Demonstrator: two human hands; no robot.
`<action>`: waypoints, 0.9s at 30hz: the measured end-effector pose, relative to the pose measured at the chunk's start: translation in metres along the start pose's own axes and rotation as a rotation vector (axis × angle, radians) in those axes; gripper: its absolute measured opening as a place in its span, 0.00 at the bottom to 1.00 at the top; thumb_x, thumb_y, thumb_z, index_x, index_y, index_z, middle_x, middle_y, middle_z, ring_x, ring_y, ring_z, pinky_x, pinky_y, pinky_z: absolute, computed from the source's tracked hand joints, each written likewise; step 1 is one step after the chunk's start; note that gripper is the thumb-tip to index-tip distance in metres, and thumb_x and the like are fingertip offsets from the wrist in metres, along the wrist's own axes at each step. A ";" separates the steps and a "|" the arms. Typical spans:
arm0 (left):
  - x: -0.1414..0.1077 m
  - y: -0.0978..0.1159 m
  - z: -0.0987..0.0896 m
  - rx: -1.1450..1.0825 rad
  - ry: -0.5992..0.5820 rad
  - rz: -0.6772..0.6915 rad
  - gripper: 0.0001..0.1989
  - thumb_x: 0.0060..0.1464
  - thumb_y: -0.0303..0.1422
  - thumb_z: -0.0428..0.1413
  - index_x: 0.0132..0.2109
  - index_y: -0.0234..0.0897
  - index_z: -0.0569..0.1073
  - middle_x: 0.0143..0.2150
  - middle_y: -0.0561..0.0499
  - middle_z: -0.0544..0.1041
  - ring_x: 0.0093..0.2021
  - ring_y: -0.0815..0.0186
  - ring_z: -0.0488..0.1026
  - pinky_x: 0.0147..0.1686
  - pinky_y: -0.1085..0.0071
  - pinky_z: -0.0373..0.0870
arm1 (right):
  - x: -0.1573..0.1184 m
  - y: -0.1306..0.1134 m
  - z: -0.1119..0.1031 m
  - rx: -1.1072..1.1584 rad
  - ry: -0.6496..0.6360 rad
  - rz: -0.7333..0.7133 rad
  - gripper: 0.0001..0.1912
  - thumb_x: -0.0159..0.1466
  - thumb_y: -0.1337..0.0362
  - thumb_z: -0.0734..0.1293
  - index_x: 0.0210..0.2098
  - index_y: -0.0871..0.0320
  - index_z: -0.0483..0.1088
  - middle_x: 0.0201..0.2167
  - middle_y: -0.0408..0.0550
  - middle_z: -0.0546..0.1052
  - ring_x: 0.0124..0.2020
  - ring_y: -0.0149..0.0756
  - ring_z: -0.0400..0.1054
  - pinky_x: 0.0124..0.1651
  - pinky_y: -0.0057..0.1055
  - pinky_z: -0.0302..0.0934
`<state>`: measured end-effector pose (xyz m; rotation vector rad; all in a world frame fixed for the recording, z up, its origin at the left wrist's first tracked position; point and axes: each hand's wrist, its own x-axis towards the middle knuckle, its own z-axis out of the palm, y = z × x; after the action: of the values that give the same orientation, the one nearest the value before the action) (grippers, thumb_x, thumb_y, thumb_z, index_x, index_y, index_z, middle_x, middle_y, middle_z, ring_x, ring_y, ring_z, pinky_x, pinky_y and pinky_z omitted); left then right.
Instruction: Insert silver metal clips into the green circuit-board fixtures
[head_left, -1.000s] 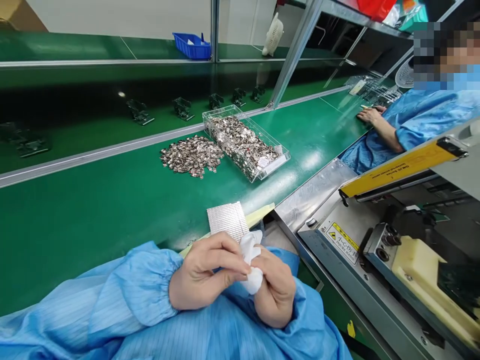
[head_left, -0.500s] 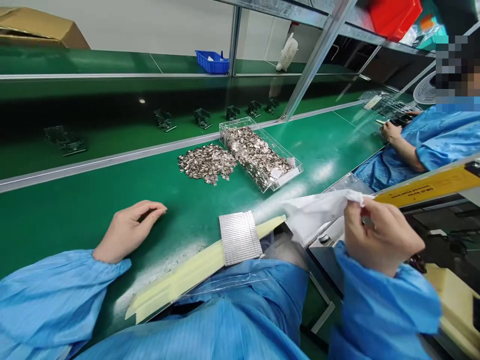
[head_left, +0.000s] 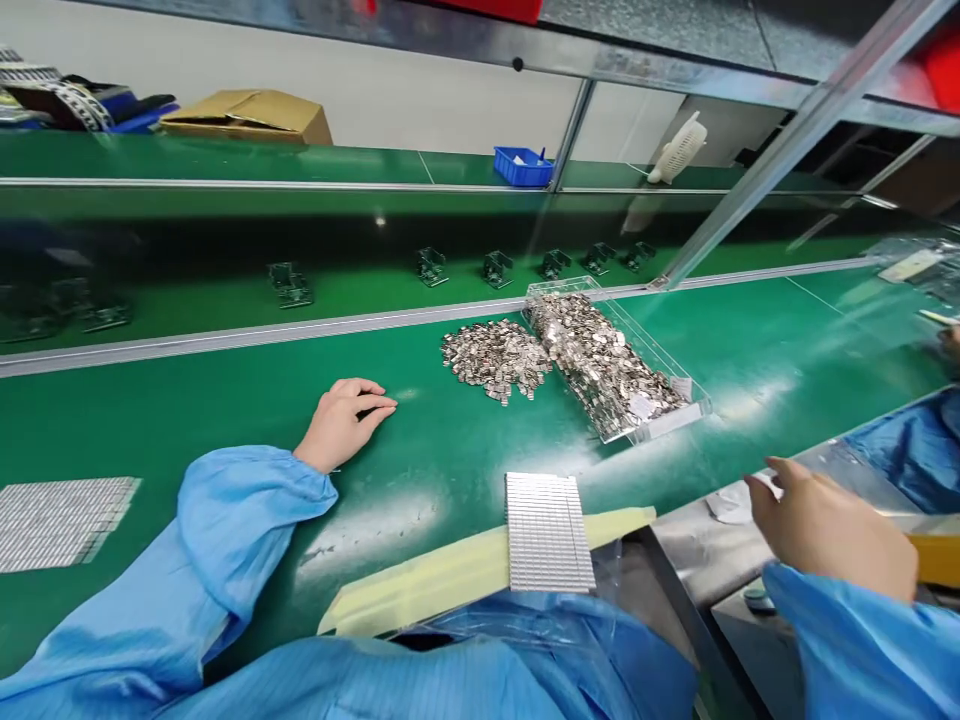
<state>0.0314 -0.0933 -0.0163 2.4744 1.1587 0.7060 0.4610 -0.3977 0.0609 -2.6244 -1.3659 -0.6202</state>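
Observation:
My left hand point(head_left: 346, 422) is at the green tabletop point(head_left: 420, 450), left of a loose pile of small metal pieces point(head_left: 496, 358). Its fingers are loosely bent, the thumb slightly apart from them, and nothing shows in it. Over the table's right front edge is my right hand point(head_left: 836, 520), somewhat blurred, thumb and forefinger apart, holding nothing visible. A crumpled white cloth point(head_left: 731, 503) lies below its fingertips. In front of me, a ribbed silver plate or block of strips point(head_left: 549, 532) rests across pale yellow tape point(head_left: 442, 580) along the table edge.
A clear plastic tray point(head_left: 671, 425) full of metal pieces touches the pile's right side. Another sheet of silver strips point(head_left: 64, 520) lies far left. Several small circuit-board assemblies point(head_left: 497, 268) stand behind the metal rail point(head_left: 337, 325). A co-worker's blue sleeve point(head_left: 911, 450) shows at right.
My right hand has let go of the white cloth, which now lies low near the table edge. The view has swung left, bringing the left sheet of strips into sight.

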 end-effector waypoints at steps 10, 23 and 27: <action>-0.014 -0.012 -0.012 -0.058 -0.038 0.073 0.15 0.61 0.38 0.50 0.50 0.42 0.76 0.52 0.44 0.77 0.54 0.55 0.71 0.55 0.54 0.68 | 0.055 -0.222 0.033 0.360 -0.464 -0.421 0.11 0.67 0.61 0.62 0.43 0.59 0.73 0.39 0.51 0.78 0.36 0.39 0.73 0.39 0.31 0.62; 0.098 -0.149 -0.060 0.064 0.441 -0.640 0.50 0.46 0.41 0.65 0.69 0.32 0.48 0.69 0.33 0.53 0.69 0.48 0.52 0.66 0.55 0.54 | 0.097 -0.255 0.038 -0.022 -0.741 -0.543 0.11 0.66 0.73 0.58 0.41 0.68 0.71 0.37 0.63 0.78 0.38 0.48 0.76 0.34 0.34 0.58; 0.132 -0.169 -0.067 0.036 0.311 -0.619 0.53 0.42 0.43 0.67 0.69 0.35 0.48 0.69 0.34 0.57 0.68 0.41 0.54 0.63 0.46 0.55 | 0.105 -0.255 0.038 -0.023 -0.806 -0.555 0.10 0.60 0.75 0.62 0.39 0.67 0.73 0.33 0.63 0.79 0.37 0.51 0.76 0.31 0.33 0.55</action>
<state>-0.0387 0.1200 -0.0024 1.8879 1.9346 0.8887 0.3200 -0.1581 0.0485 -2.5932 -2.3266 0.4797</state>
